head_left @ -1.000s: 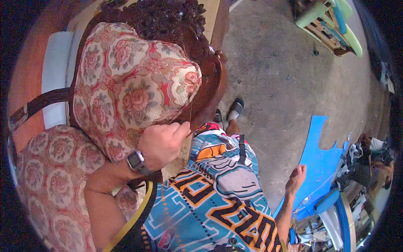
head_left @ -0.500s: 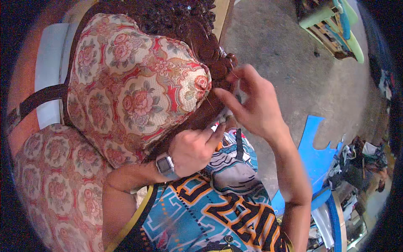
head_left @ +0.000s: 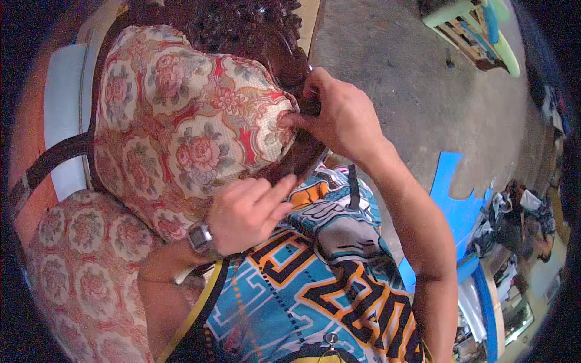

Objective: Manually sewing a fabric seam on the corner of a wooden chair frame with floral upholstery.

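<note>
A padded chair back (head_left: 200,127), covered in floral cream-and-red fabric, lies before me in a dark carved wooden frame (head_left: 284,57). My right hand (head_left: 348,118) is closed over the frame at the cover's right corner. Its thumb presses on the fabric there, and its curled fingers lie against the wood. Closer to me, my left hand (head_left: 245,212), with a watch (head_left: 201,237) at its wrist, is held by the lower right edge of the chair back. Its fingers are partly curled and slightly blurred; whatever they hold cannot be made out.
A floral padded seat (head_left: 91,260) adjoins at the lower left, beside a dark curved armrest (head_left: 54,154). Blue sheet material (head_left: 445,193) lies on the concrete floor (head_left: 387,54) to the right, near a heap of scraps (head_left: 514,212). A pale green wooden piece (head_left: 478,30) stands at the far right.
My right hand has moved left and slightly up, from beside the frame onto the cover's corner. My left hand has drawn back left and toward me from the frame's edge.
</note>
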### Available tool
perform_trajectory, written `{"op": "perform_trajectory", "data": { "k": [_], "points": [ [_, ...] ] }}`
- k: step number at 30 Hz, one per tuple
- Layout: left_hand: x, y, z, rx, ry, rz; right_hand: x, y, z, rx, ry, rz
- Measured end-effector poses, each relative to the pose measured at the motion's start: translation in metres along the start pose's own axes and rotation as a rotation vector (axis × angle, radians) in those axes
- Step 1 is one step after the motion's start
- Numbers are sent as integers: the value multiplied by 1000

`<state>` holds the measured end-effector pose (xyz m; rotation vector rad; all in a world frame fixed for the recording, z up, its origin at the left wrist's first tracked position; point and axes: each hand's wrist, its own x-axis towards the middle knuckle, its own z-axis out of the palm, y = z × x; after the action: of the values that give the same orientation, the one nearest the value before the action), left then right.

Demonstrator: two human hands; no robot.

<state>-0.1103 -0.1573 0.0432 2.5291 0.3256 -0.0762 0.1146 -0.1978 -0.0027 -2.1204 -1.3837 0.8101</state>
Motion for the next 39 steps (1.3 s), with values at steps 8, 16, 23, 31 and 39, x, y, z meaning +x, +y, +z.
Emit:
{"op": "perform_trajectory", "data": {
  "k": [8, 16, 23, 31, 39],
  "points": [
    [9, -33, -86, -431, -148, 231, -13, 8, -1, 136, 85, 23],
    [69, -66, -74, -65, 104, 23, -37, 42, -12, 328, 155, 89],
    [150, -88, -44, -7, -260, 369, -116, 65, -44, 966, 276, 484],
    [182, -92, -35, 115, -400, 487, -97, 6, -40, 641, 140, 331],
    [171, -82, -23, 46, -353, 386, -74, -1, -24, 249, 36, 184]
  ]
}}
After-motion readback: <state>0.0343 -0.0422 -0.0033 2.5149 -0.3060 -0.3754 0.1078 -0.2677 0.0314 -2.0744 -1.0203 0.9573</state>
